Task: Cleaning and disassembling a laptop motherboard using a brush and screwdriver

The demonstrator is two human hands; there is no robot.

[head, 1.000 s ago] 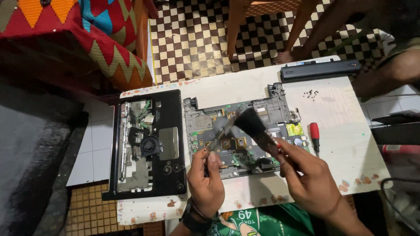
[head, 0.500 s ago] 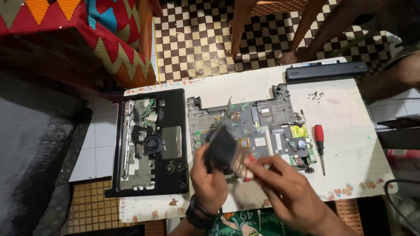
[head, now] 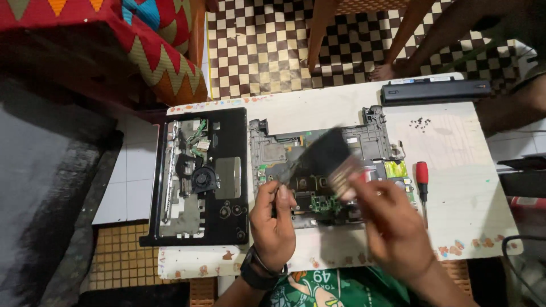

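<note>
**On the white table: brush over a stripped laptop board**

In the middle of the white tabletop [head: 455, 148] sat the grey, stripped-down laptop chassis with its green circuit board [head: 318, 165]. The right hand [head: 392, 227] gripped a wide black-bristled paintbrush [head: 327, 156], blurry, bristles over the board. The left hand [head: 274, 222] was curled, fingers touching the board's near-left edge; couldn't tell if it pinched anything. Left of that lay the black plastic laptop base with a round fan [head: 199, 176]. A red-handled screwdriver [head: 422, 182] lay just right, tiny black screws [head: 421, 123] and a long black battery bar [head: 435, 91] further back.
</note>
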